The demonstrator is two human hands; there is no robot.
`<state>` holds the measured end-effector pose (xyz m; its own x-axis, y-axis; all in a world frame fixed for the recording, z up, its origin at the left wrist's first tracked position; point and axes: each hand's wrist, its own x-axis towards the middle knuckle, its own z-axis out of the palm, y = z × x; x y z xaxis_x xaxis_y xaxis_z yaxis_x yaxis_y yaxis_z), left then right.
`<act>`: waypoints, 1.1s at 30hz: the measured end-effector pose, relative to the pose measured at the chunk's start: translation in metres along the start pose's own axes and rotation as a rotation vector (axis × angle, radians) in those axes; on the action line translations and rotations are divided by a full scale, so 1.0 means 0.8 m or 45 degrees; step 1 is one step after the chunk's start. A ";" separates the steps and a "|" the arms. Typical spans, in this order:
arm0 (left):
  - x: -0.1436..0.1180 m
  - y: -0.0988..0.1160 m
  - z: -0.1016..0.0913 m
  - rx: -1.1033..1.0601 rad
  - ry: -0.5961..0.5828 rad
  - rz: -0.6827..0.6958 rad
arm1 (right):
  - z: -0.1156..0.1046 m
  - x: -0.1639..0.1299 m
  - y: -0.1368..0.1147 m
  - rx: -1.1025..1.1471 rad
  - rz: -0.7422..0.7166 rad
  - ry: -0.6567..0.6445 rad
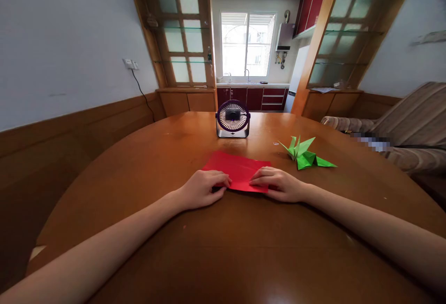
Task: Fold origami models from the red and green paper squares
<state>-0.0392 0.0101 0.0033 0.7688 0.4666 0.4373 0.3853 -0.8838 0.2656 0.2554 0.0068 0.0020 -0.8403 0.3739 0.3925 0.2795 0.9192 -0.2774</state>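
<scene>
A sheet of red paper [237, 167], wider than it is deep, lies on the wooden table in front of me. At its near left corner, my left hand [205, 188] has its fingers curled over the top and the thumb at the near edge. My right hand [278, 184] holds the near right corner in a similar way, fingertips on top of the sheet and the thumb partly hidden beside the edge. Beyond my right hand stands a green folded paper crane [304, 155], perhaps two pieces close together; I cannot tell which.
A small dark purple desk fan [232, 117] stands on the table [223, 248] behind the paper. To the right is a striped armchair [418, 118]. Past the table's far edge are a kitchen with dark red cabinets [254, 98] and glass-shelved cupboards on both sides.
</scene>
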 end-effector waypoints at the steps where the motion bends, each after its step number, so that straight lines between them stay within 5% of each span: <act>1: 0.000 0.001 0.000 -0.029 -0.017 0.030 | -0.001 -0.002 0.001 0.015 -0.002 0.000; 8: 0.002 0.007 -0.002 -0.125 -0.096 0.123 | -0.008 -0.013 0.004 0.221 0.110 0.095; 16: 0.004 0.015 0.001 -0.153 -0.053 0.193 | -0.009 -0.011 0.009 0.514 0.476 0.248; 26: 0.015 0.032 0.028 -0.231 0.133 -0.345 | 0.007 -0.001 0.015 0.361 0.737 0.323; 33: 0.018 0.035 0.027 -0.248 0.133 -0.404 | 0.012 0.007 0.013 0.197 0.725 0.334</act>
<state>-0.0066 -0.0084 -0.0013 0.5668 0.7259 0.3896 0.4839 -0.6760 0.5558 0.2491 0.0171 -0.0070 -0.4335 0.8336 0.3424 0.5613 0.5470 -0.6211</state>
